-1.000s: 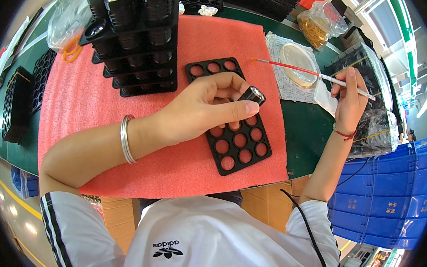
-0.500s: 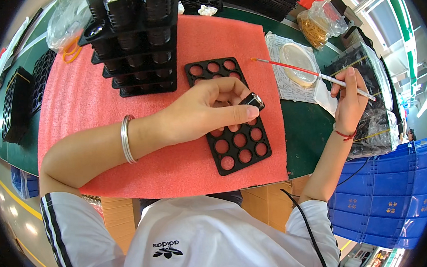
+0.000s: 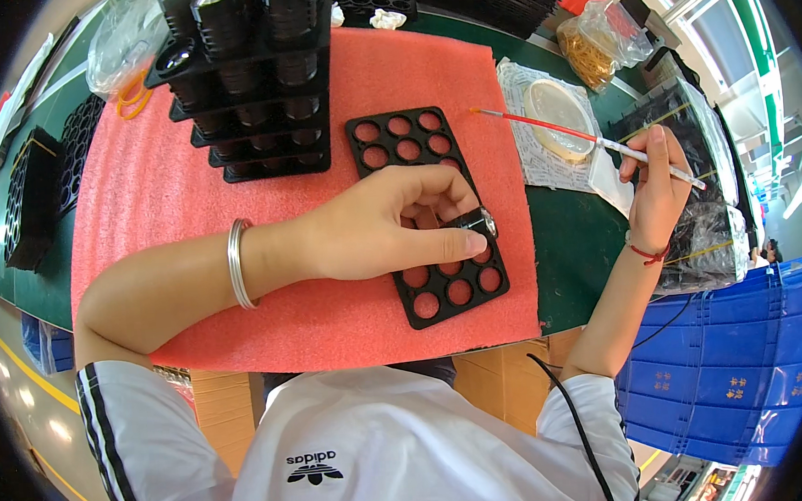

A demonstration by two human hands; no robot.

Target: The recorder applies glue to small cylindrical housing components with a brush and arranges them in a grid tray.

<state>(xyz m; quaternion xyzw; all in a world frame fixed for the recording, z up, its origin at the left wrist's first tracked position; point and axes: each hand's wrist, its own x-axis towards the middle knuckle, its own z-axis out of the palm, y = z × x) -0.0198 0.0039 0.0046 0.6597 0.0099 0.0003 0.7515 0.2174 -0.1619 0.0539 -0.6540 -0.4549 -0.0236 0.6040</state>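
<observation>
Pinches a short black cylinder with a shiny glassy end [image 3: 471,219] between thumb and fingers of the left hand [image 3: 385,219], just right of the frame's centre. Holds it tilted, with the glassy end toward the right, over the right edge of a flat black plastic tray with round holes [image 3: 438,285], lying on a pink foam sheet [image 3: 408,66]; cannot tell, behind the fingers, about contact with the tray. Clasps a slim red-and-white brush [image 3: 559,129] in the right hand [image 3: 656,189], at the right of the frame, well apart from the left, crossing above a round cream-coloured dish [image 3: 552,99].
</observation>
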